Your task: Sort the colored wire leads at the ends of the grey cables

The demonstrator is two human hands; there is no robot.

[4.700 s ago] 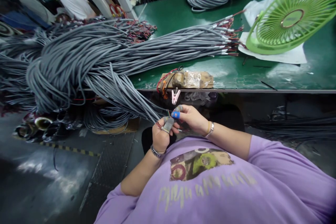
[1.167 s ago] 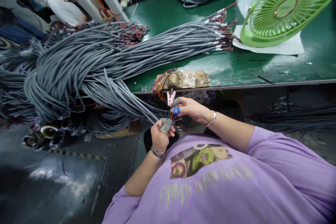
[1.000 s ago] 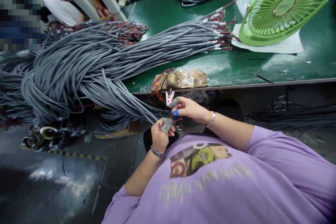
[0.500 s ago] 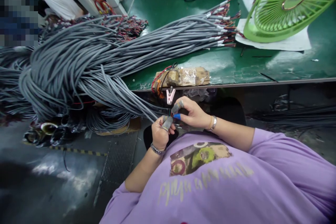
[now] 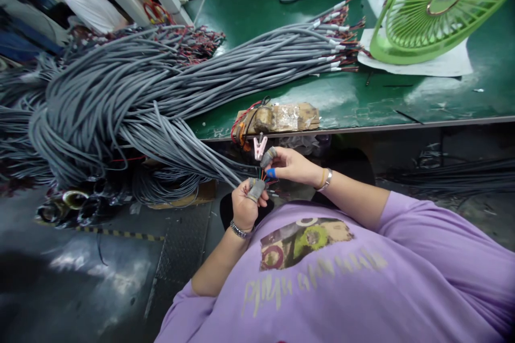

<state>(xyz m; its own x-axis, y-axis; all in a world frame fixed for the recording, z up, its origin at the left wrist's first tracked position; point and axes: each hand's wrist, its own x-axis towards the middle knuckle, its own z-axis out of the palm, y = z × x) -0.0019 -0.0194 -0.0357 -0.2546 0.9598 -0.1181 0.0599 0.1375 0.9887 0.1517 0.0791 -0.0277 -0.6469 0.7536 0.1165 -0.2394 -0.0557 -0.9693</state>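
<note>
"Just below center frame, what does the left hand grip?"

"Gray cable, clamped near its end beneath the thumb, colored wires fanning out."

"And the right hand?"

"Beside those wires, below a pink clothespin; whether that hand's fingers close on one, I cannot tell."

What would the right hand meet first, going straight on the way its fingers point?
Most likely the coloured wires fanning out from the left hand, just ahead of the right hand. The pink clip also looks close, but depth is unclear.
</note>
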